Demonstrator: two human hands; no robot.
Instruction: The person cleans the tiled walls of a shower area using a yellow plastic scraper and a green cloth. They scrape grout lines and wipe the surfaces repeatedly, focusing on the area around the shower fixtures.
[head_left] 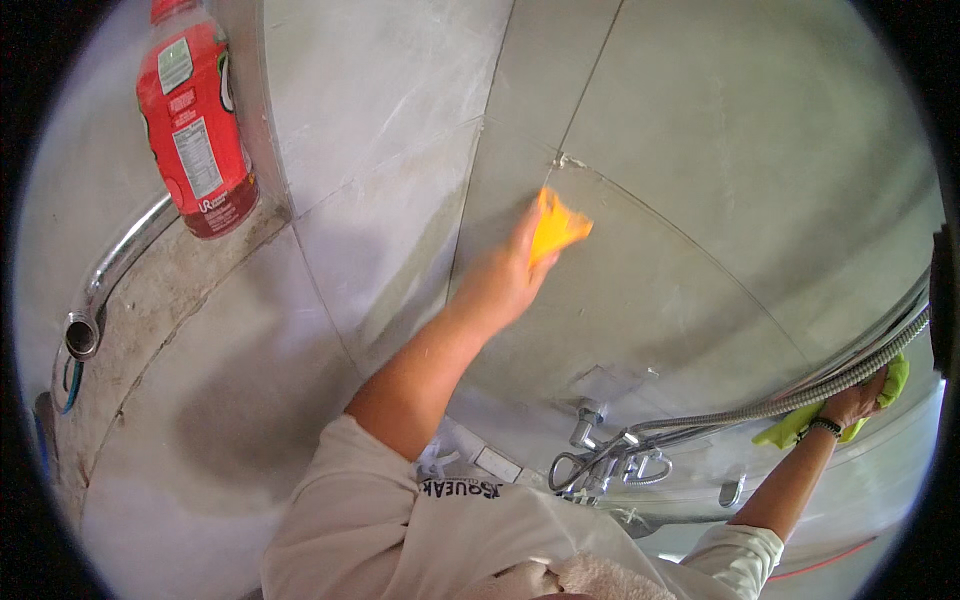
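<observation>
My left hand [508, 275] is stretched out to the tiled wall, its fingers closed around a flat orange-yellow piece [560, 228]. Motion blurs that piece, so I cannot tell if it is a scraper or a folded pad. Just above it, a whitish patch [568, 160] marks the point where tile joints meet. At the far right, my right hand [855, 402] grips a lime-green cloth [795, 425], which shows on both sides of the hand. A ribbed metal shower hose [770, 405] runs close beside that hand, and the fingertips are partly hidden.
A red-labelled plastic bottle [197, 125] stands on a stained ledge [165, 300] at the upper left. Beside it is a chrome pipe [125, 250] with an open end. Chrome shower fittings [590, 430] project near my body. A red cord [825, 562] lies at lower right.
</observation>
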